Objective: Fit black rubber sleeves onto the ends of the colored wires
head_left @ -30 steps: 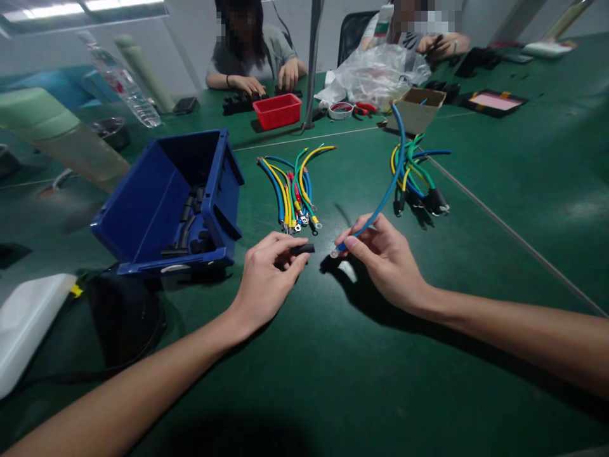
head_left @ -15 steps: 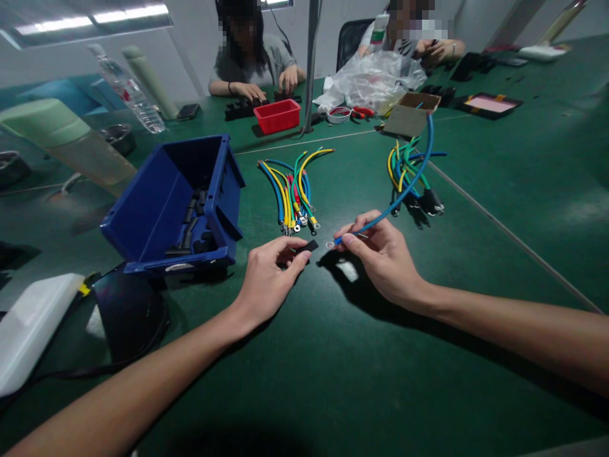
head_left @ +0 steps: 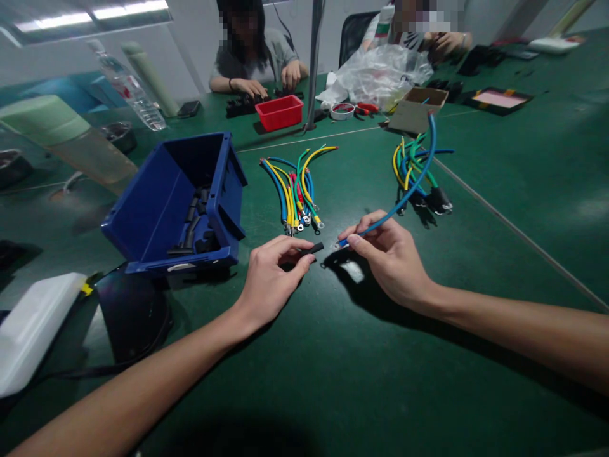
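Between thumb and fingers, my left hand (head_left: 272, 274) pinches a short black sleeve (head_left: 314, 248), its end pointing right. My right hand (head_left: 387, 254) grips a blue wire (head_left: 398, 206) close to its ring terminal (head_left: 334, 245). The wire's free end curves up and away from me. Sleeve and terminal face each other with a small gap. Beyond my hands lies a bunch of yellow, green, blue and red wires (head_left: 289, 193) with ring terminals. Farther right is a second wire bundle (head_left: 415, 166), some of its ends covered by black sleeves (head_left: 438, 200).
On the left stands a blue bin (head_left: 166, 190) with several black sleeves inside. Across the green table (head_left: 304, 381) are a red tray (head_left: 280, 114), a metal pole (head_left: 314, 70), a cardboard box (head_left: 419, 109) and a plastic bag (head_left: 375, 76). Two people sit there, hands at dark parts.
The black sleeve now projects farther from my left fingers and points more level. The ring terminal has turned more edge-on. The whole view has shifted slightly.
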`<state>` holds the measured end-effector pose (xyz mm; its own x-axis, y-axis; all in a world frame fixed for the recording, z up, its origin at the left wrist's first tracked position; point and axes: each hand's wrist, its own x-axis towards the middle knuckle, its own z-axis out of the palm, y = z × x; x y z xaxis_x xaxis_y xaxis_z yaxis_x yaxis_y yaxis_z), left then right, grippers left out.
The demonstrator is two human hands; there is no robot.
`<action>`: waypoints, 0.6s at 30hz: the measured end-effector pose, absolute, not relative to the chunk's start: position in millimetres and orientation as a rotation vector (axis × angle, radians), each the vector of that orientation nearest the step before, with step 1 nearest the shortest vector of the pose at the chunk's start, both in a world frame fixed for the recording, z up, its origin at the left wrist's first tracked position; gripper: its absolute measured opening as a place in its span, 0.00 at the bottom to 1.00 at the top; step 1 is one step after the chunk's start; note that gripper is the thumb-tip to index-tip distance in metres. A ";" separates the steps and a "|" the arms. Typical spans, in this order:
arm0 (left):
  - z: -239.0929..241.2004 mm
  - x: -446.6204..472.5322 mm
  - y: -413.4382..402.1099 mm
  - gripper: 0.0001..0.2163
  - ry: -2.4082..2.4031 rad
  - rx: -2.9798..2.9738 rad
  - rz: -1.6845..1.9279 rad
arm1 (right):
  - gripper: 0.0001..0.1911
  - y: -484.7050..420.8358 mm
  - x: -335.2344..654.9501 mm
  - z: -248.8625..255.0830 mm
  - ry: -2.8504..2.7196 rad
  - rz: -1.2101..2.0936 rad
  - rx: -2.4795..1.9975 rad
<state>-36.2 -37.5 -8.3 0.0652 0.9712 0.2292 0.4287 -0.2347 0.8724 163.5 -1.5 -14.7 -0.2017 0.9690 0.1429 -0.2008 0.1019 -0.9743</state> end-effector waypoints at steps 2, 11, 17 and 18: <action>-8.2 -36.1 -37.4 0.06 1.405 1.745 1.137 | 0.14 -1.3 163.3 -14.4 -1.274 1.354 -0.873; -11.2 -36.9 -37.3 0.07 1.403 1.691 1.147 | 0.12 -0.1 163.8 -16.0 -1.256 1.345 -0.868; -10.4 -36.9 -37.5 0.08 1.394 1.706 1.159 | 0.11 0.4 163.7 -17.5 -1.264 1.339 -0.866; -10.1 -36.8 -37.4 0.08 1.399 1.708 1.162 | 0.11 0.3 163.8 -17.5 -1.263 1.345 -0.866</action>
<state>-36.8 -37.4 -10.1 0.0447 0.9709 0.2351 0.4093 -0.2325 0.8823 163.8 0.3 -17.5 -0.1884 0.9711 0.1465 -0.2073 0.1065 -0.9725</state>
